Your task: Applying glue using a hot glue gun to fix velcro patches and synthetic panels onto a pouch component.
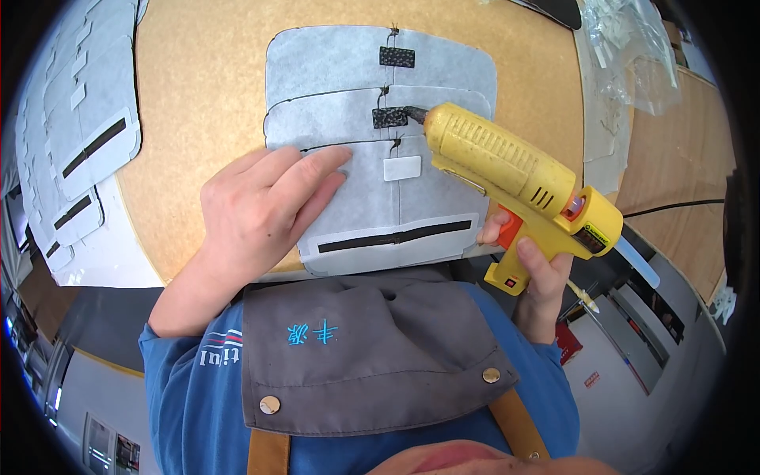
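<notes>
Three pale grey fabric panels with rounded corners overlap on a tan board: a far panel, a middle panel and a near panel. Black speckled patches sit on the far one and the middle one; a white tab is on the near one, above a long black strip. My right hand grips a yellow hot glue gun by its handle, a finger at the orange trigger. Its dark nozzle meets the middle patch's right end. My left hand rests on the panels' left side, fingers stretched out.
More grey panels with white tabs and black strips lie overlapped at the left. Clear plastic wrap is at the far right, beside a wooden surface. A black cord runs across there. A translucent glue stick juts from the gun's back.
</notes>
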### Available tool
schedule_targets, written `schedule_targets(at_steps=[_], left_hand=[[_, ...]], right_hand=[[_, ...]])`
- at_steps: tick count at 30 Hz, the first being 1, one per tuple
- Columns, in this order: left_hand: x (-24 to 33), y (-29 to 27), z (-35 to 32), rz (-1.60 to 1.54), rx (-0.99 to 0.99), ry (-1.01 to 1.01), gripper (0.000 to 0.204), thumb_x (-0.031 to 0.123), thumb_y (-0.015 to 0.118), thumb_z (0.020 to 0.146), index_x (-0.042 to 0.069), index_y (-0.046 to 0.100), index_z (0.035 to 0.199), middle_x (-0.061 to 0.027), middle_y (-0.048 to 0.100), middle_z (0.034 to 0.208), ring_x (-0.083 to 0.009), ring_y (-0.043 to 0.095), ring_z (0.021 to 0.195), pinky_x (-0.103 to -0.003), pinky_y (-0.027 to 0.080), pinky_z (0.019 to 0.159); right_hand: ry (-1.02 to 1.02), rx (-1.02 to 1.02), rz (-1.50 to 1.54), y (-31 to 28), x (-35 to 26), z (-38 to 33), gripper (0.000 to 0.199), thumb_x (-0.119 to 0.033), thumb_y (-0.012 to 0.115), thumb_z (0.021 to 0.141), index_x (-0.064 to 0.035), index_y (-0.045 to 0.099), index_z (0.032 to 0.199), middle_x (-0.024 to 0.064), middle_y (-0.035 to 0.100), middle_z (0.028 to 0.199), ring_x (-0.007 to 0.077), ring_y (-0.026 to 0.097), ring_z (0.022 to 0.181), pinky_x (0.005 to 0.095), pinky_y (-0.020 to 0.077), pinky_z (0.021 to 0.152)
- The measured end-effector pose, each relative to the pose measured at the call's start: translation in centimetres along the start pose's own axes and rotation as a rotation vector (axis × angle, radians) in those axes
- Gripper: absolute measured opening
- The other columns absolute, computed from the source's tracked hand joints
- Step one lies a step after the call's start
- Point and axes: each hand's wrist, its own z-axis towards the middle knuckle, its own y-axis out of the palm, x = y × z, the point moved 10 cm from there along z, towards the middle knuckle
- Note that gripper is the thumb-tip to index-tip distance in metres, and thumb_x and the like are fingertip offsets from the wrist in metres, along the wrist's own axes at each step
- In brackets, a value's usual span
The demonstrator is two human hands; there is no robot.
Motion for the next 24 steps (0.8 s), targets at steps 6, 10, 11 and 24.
schedule_targets(at_steps=[6, 10, 11, 24], left_hand=[[-0.03, -0.02, -0.01, -0.003, 0.001, -0.001, 0.032, 0.007, 0.081, 0.075, 0.013, 0.074, 0.105, -0.002, 0.049, 0.062, -0.017, 0.051, 0.053, -0.032, 0.039, 0.048], [-0.01, -0.01, -0.04, -0.005, 0.002, 0.0, 0.032, 0.007, 0.081, 0.075, 0.013, 0.074, 0.105, -0.0019, 0.05, 0.062, -0.0168, 0.051, 0.053, -0.031, 0.039, 0.048], [-0.02, -0.01, -0.03, -0.006, 0.002, 0.0, 0.032, 0.007, 0.081, 0.075, 0.013, 0.074, 0.105, -0.0019, 0.05, 0.062, -0.0168, 0.051, 0.053, -0.031, 0.039, 0.048], [-0.09, -0.03, -0.02, 0.0, 0.004, 0.001, 0.033, 0.007, 0.081, 0.074, 0.013, 0.073, 0.105, -0.0017, 0.049, 0.062, -0.0168, 0.05, 0.053, -0.031, 0.039, 0.048]], right_hand=[[0.0, -0.019, -0.02, -0.07, 0.1, 0.09, 0.05, -0.005, 0.058, 0.091, 0.0059, 0.044, 0.137, 0.0191, 0.063, 0.109, 0.0255, 0.065, 0.097, 0.0386, 0.0536, 0.087], [0.001, -0.012, -0.011, -0.03, 0.07, 0.04, 0.05, -0.005, 0.058, 0.091, 0.0058, 0.044, 0.137, 0.0193, 0.063, 0.109, 0.0254, 0.065, 0.097, 0.0385, 0.0537, 0.086], [0.003, -0.008, -0.007, -0.01, 0.09, 0.04, 0.05, -0.005, 0.058, 0.091, 0.006, 0.044, 0.137, 0.0195, 0.063, 0.109, 0.0253, 0.065, 0.097, 0.0385, 0.0534, 0.087], [0.006, -0.034, 0.021, 0.16, 0.31, -0.63, 0.053, -0.006, 0.059, 0.089, 0.0063, 0.043, 0.138, 0.0193, 0.062, 0.109, 0.0248, 0.063, 0.099, 0.0366, 0.0522, 0.086]])
